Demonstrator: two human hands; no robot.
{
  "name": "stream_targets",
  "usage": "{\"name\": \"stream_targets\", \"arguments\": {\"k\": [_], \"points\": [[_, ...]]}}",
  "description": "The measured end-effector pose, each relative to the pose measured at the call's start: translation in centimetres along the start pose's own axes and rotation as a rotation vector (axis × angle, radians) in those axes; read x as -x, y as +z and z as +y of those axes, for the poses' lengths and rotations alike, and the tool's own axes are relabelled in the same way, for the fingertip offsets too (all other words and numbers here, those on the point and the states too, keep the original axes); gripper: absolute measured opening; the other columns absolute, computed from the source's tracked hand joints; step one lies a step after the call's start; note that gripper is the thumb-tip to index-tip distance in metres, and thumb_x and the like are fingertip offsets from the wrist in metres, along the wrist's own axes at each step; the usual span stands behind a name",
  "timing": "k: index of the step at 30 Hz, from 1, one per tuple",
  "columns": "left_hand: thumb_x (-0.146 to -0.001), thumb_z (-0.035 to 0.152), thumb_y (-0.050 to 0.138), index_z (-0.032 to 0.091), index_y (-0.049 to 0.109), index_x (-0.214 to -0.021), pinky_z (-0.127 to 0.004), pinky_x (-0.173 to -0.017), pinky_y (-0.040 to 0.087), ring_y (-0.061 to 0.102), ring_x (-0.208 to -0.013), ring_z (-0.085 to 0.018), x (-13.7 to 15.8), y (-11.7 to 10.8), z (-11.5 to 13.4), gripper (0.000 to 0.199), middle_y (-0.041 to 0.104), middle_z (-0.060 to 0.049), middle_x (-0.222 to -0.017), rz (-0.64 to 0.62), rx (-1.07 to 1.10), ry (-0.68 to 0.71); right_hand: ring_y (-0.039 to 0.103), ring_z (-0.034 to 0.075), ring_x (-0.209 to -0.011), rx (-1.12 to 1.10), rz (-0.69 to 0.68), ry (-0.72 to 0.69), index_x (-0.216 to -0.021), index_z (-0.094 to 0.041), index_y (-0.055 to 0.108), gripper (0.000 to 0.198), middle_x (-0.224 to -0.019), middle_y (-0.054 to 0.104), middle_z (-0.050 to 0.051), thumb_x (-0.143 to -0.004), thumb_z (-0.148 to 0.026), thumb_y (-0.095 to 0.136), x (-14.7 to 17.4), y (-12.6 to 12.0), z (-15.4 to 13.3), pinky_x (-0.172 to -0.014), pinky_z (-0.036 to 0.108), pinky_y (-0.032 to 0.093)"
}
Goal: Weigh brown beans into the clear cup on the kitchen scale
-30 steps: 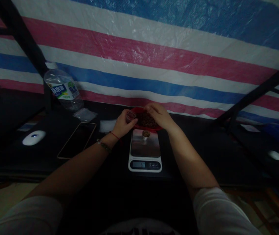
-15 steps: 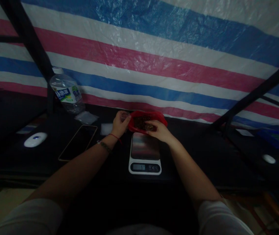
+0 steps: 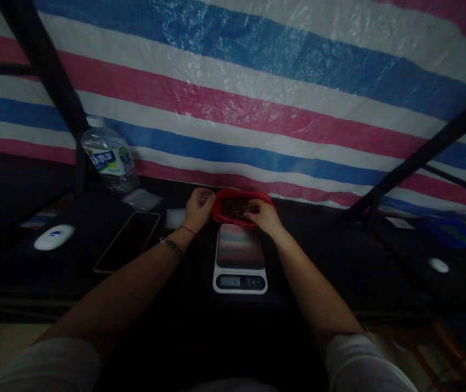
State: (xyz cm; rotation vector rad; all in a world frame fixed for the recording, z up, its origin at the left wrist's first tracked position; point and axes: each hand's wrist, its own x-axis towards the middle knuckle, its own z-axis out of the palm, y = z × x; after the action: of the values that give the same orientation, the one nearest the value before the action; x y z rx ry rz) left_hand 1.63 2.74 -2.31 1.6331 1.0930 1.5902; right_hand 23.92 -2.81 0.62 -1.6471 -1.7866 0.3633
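At the back of the table a red plastic bag (image 3: pixel 242 222) lies with its mouth spread wide. Brown dried pieces (image 3: pixel 234 207), too small to name, fill it. My right hand (image 3: pixel 266 217) reaches in from the right, fingers closed together at the pieces; what is between the fingertips I cannot make out. My left hand (image 3: pixel 197 211) is closed on a small clear plastic piece (image 3: pixel 205 195), beside the bag's left edge. Directly in front of the bag sits a white kitchen scale (image 3: pixel 240 256) with a bare platform and a lit display.
Left of my left hand are clear plastic packets (image 3: pixel 143 199), a phone (image 3: pixel 127 242), a white mouse-like device (image 3: pixel 54 237) and a large clear bottle (image 3: pixel 110 158). A striped sheet (image 3: pixel 233 103) hangs behind the table between dark metal bars. Farther right lies a blue item (image 3: pixel 455 233).
The fingers of my right hand have drawn closer together over the brown pieces, and fewer pieces show at the fingertips. My left hand keeps its hold. The view has shifted slightly.
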Motion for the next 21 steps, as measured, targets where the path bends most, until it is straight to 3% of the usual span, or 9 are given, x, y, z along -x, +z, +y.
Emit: {"name": "stream_targets", "arguments": {"k": [9, 17, 21], "points": [[-0.077, 0.041, 0.059, 0.018, 0.055, -0.092, -0.029, -0.071, 0.050, 0.061, -0.075, -0.016, 0.2, 0.0, 0.2, 0.027, 0.063, -0.003, -0.081, -0.017, -0.015, 0.004, 0.065, 0.019, -0.096, -0.026, 0.026, 0.005, -0.109, -0.017, 0.063, 0.039, -0.107, 0.068, 0.009, -0.070, -0.024, 0.070, 0.5, 0.6, 0.0, -0.090, 0.034, 0.049], [-0.077, 0.042, 0.059, 0.017, 0.056, -0.093, -0.029, -0.071, 0.049, 0.060, -0.075, -0.016, 0.3, -0.2, 0.6, 0.029, 0.063, -0.003, -0.083, -0.034, -0.034, 0.019, 0.063, 0.018, -0.094, -0.225, 0.137, -0.038, -0.108, -0.018, 0.059, 0.040, -0.106, 0.066, 0.007, -0.069, -0.025, 0.067, 0.7, 1.3, 1.0, -0.089, 0.035, 0.049], [-0.077, 0.040, 0.060, 0.017, 0.056, -0.091, -0.029, -0.071, 0.049, 0.060, -0.074, -0.015, 0.4, -0.1, 0.9, 0.027, 0.063, -0.003, -0.081, -0.035, -0.029, 0.024, 0.063, 0.018, -0.093, -0.359, 0.058, -0.089, -0.106, -0.018, 0.058, 0.038, -0.104, 0.066, 0.007, -0.070, -0.026, 0.067, 1.4, 0.8, 0.6, -0.087, 0.034, 0.049]]}}
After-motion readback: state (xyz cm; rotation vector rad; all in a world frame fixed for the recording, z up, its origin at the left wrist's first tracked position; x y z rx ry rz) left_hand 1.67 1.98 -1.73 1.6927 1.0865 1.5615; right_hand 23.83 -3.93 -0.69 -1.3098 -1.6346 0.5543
